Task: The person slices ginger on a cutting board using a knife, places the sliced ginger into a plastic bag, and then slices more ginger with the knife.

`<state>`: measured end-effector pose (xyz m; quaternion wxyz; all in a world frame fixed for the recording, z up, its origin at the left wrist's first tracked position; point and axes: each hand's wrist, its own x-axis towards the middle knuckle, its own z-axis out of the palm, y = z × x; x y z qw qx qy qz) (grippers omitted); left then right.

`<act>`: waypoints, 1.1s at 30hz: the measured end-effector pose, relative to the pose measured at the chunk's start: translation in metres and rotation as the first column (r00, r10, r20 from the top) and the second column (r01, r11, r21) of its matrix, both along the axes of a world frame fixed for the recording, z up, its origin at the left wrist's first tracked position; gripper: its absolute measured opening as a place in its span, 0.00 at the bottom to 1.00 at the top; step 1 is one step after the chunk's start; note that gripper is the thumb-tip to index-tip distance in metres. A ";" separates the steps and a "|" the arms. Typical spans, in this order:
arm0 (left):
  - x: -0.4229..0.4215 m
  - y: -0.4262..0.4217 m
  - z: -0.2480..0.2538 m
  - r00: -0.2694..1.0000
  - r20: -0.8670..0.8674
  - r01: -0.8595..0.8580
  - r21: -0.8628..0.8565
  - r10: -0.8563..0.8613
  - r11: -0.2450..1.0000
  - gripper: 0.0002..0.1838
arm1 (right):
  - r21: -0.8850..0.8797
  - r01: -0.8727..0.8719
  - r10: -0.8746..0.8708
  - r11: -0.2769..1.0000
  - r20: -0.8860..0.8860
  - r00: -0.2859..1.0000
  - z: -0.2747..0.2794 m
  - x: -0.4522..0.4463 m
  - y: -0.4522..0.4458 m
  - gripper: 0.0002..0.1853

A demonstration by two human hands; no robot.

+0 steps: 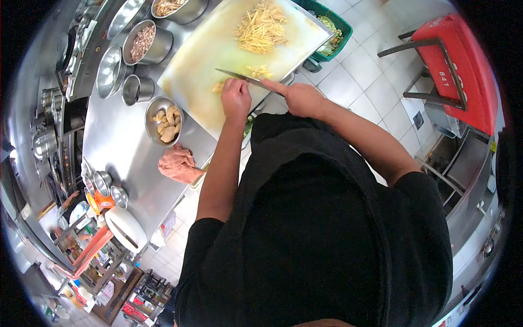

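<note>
My right hand (301, 99) is wrapped round the handle of a knife (243, 77), its blade pointing left across the white cutting board (190, 71). Close beside the blade, my left hand (236, 99) rests on the board with its fingers curled together; what lies under them is hidden. A small yellow piece (218, 87) shows just left of those fingers. Thin yellow strips (259, 71) lie just beyond the blade, and a larger pile of strips (261, 27) is at the board's far end. Left of the board, a metal bowl (164, 121) holds peeled pale yellow pieces.
Metal pots (147, 43) and bowls stand left of the board. A pinkish cloth (180, 164) lies near the counter's edge. Beyond the board is a green basket (330, 32) with scraps. A red chair (455, 71) stands at the right. Another person's arm shows at far left.
</note>
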<state>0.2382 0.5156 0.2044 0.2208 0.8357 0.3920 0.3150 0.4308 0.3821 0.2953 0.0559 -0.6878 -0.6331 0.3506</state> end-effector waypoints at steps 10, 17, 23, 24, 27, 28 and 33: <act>0.011 0.002 0.002 0.999 -0.053 0.000 0.004 0.000 1.000 0.02 | 0.231 -0.047 0.015 0.972 0.139 0.990 -0.029 0.066 0.028 0.47; 0.051 0.019 -0.001 0.996 -0.058 -0.061 0.006 0.061 0.998 0.05 | 0.258 -0.090 0.042 0.962 0.187 0.981 0.027 0.116 0.062 0.44; 0.087 0.019 0.025 0.992 0.071 -0.104 -0.050 0.107 0.993 0.18 | 0.233 0.071 -0.029 0.970 -0.179 0.983 0.034 0.138 0.061 0.43; 0.090 0.014 0.032 0.992 0.061 -0.109 -0.084 0.114 0.991 0.21 | 0.262 0.112 -0.034 0.959 -0.285 0.958 0.025 0.139 0.058 0.43; 0.104 -0.002 0.053 1.000 0.017 -0.020 -0.072 0.021 0.997 0.29 | 0.200 0.196 -0.068 0.960 -0.512 0.856 0.014 0.140 0.056 0.42; 0.110 -0.006 0.057 1.000 0.000 0.026 -0.050 -0.026 0.998 0.31 | 0.099 0.203 -0.112 0.974 -0.570 0.814 0.019 0.141 0.054 0.42; 0.125 -0.003 0.057 0.985 -0.161 0.052 -0.061 -0.062 0.997 0.36 | -0.239 0.136 -0.274 0.961 -0.783 0.558 0.042 0.160 0.051 0.44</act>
